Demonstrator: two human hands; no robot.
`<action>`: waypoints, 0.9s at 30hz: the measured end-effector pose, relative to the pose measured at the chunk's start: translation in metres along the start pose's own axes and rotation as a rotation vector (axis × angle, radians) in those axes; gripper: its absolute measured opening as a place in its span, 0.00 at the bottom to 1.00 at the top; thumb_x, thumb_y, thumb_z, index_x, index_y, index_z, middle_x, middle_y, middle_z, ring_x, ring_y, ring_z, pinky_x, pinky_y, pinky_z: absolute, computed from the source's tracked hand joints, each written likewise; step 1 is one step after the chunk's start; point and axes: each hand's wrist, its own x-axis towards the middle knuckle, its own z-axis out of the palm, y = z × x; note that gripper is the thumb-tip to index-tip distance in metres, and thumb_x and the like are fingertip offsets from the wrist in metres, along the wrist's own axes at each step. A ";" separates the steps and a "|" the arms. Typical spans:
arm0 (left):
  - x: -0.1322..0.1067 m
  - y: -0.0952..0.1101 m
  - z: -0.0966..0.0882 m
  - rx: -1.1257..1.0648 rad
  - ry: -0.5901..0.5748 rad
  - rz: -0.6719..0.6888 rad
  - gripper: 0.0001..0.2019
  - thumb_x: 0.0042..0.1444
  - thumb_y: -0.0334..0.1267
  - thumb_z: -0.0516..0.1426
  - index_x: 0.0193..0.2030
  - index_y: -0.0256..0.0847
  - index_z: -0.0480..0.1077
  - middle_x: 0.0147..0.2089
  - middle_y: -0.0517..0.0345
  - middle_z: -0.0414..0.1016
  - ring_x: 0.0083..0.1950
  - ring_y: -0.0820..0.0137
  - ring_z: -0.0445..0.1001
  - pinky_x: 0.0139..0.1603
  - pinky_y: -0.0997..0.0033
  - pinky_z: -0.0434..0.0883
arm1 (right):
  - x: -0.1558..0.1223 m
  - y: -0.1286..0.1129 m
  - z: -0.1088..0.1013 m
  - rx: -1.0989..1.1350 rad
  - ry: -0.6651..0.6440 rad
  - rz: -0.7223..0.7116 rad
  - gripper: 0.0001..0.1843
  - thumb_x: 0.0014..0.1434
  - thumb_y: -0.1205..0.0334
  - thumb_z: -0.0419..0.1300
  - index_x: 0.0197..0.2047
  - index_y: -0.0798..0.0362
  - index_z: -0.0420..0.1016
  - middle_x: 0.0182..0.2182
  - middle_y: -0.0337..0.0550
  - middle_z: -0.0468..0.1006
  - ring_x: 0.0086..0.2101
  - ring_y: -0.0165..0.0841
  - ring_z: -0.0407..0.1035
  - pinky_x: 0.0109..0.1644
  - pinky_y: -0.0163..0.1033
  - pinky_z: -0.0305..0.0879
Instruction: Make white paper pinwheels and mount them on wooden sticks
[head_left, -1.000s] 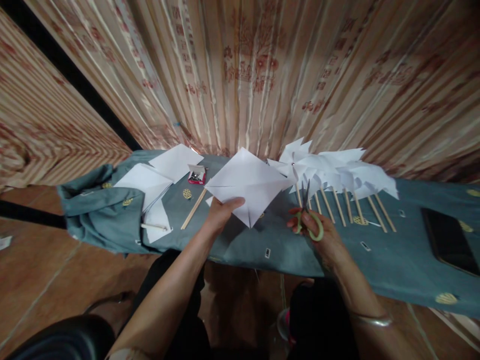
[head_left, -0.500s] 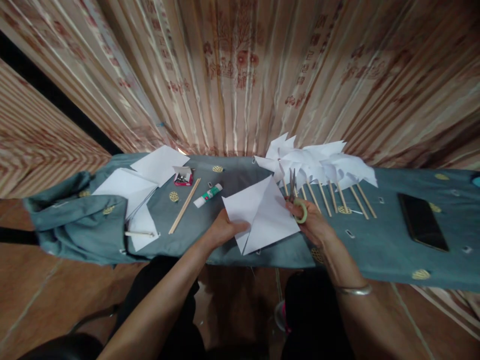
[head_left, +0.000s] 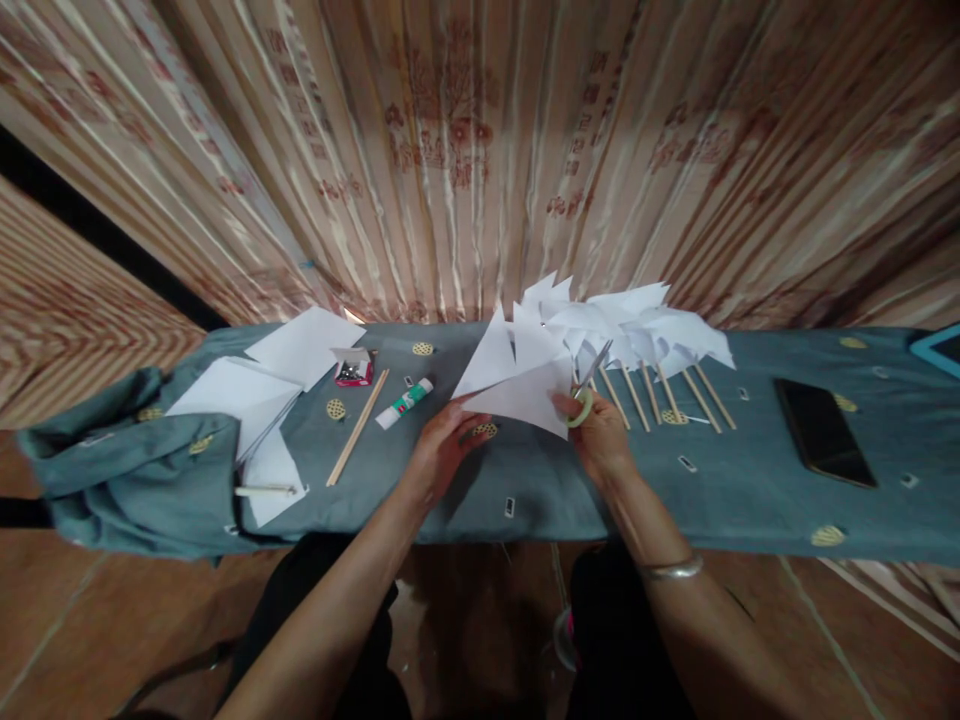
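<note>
My left hand pinches the lower left corner of a white paper square held up over the teal cloth. My right hand grips green-handled scissors, whose blades point up and right at the paper's right edge. The sheet shows fold creases and its upper part stands in separate points. Just behind it lies a row of white paper pinwheels on wooden sticks.
A teal cloth covers the long table. On the left lie loose white sheets, a red pin box, a wooden stick and a glue stick. A black phone lies at the right. A patterned curtain hangs behind.
The paper has turned and risen from lying flat near the table edge to standing up by the pinwheels. My right hand has brought the scissors to its right edge. The camera has tilted slightly.
</note>
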 end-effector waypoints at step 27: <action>0.019 0.018 -0.004 0.117 0.355 0.344 0.24 0.40 0.35 0.66 0.48 0.42 0.72 0.50 0.53 0.78 0.52 0.60 0.75 0.53 0.61 0.71 | -0.040 0.006 0.035 -0.299 -0.485 0.191 0.25 0.45 0.40 0.67 0.37 0.53 0.77 0.26 0.42 0.80 0.26 0.30 0.70 0.29 0.34 0.64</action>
